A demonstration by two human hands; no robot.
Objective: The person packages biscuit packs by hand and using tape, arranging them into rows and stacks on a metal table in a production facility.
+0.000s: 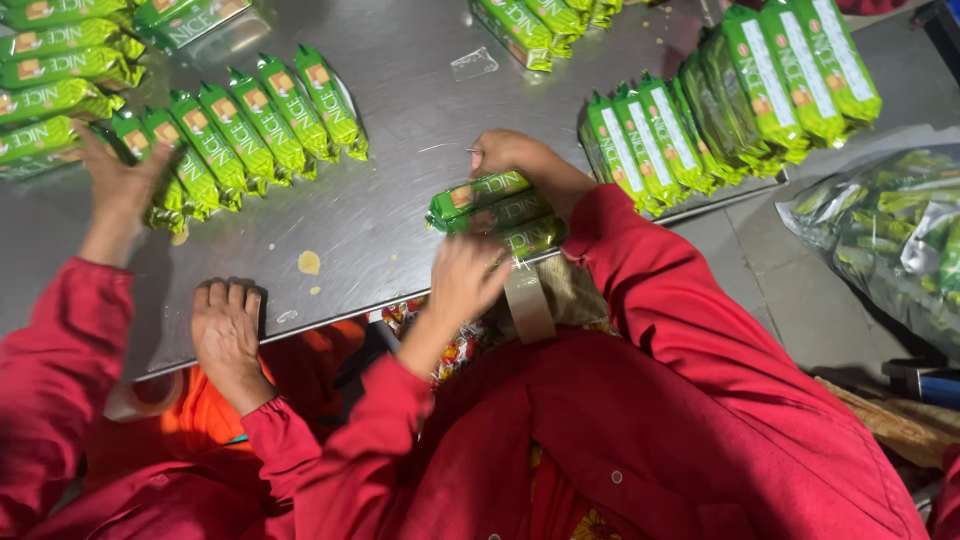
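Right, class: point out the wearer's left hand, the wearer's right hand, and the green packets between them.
left hand [462, 280], head view, back of the hand.
right hand [510, 153], head view, knuckles.
green packets [480, 196], head view, top packet's wrapper.

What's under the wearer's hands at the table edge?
Left hand and right hand bracket a few green packets side by side on the steel table. Packet parts beneath the left palm are covered.

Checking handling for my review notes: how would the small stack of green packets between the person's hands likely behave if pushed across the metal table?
The green packets have glossy film wrappers and lie on a smooth steel table, so they would probably slide easily. Loosely stacked, they may shift apart unless the left hand and right hand brace both ends. Their straight, slim shape suggests they are stiff and light.
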